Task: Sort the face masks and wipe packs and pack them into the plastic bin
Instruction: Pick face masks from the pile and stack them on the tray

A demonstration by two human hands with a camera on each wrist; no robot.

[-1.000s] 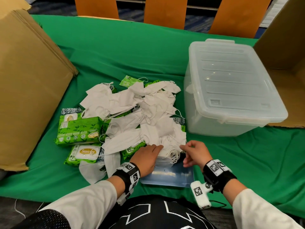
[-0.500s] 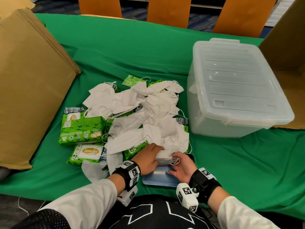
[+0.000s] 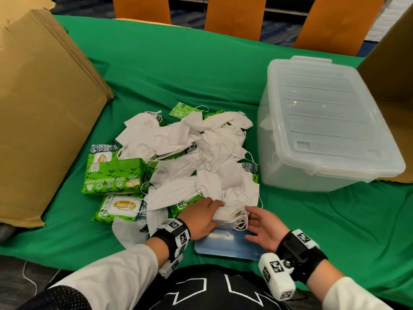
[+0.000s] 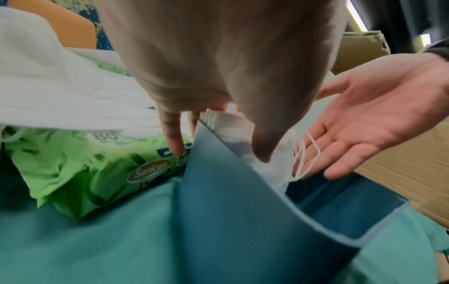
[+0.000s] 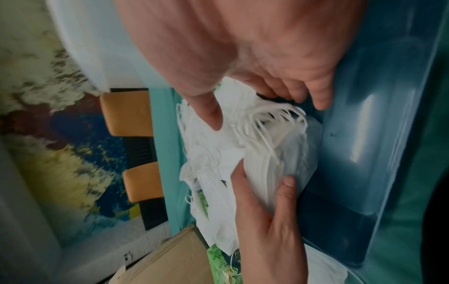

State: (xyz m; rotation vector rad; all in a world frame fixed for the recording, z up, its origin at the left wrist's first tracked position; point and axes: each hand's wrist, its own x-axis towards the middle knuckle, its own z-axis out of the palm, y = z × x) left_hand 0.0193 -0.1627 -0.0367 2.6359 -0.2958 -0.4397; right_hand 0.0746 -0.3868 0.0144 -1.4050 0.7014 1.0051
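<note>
Face masks in the stack (image 3: 225,217) look light, soft and slippery, so the left hand (image 3: 201,217) grasping one end and the released, flat-fingered right hand (image 3: 264,227) at the other should squeeze inward together.

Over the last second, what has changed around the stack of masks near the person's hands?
The right hand moved in from the right to the mask stack, then turned palm up, fingers open beside its ear loops. The left hand stayed gripping the stack's left end on the blue tray. The pile, wipe packs and bin did not move.
</note>
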